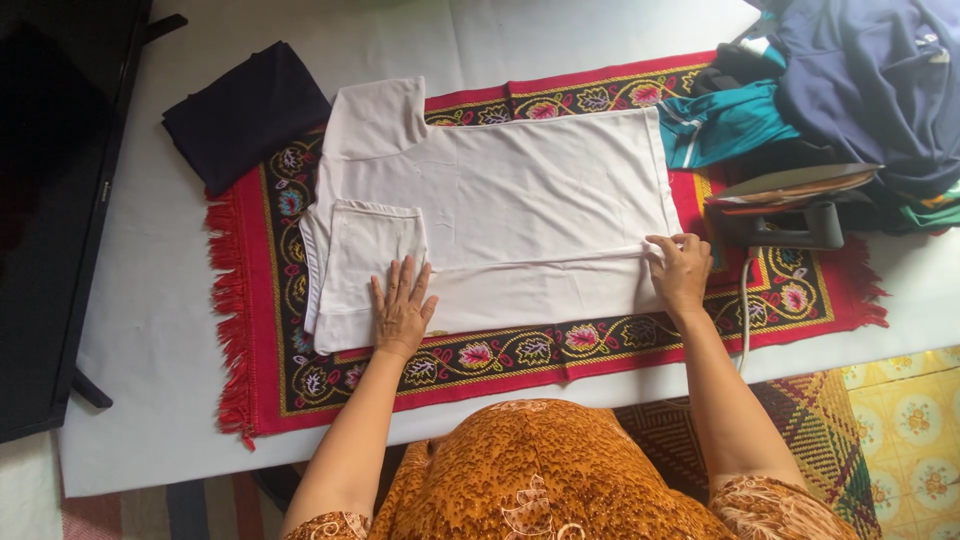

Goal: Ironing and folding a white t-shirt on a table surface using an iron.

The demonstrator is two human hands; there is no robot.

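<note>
While the white shirt [500,200] lies on the red mat [560,350], we press our left hand [402,310] spread flat to anchor its folded side; right hand [680,272] pinches the hem, keeping it taut.

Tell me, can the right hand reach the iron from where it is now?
Probably yes. The right hand rests on the white shirt's hem edge, and the iron stands just beyond it on the red mat, with nothing between them.
</note>
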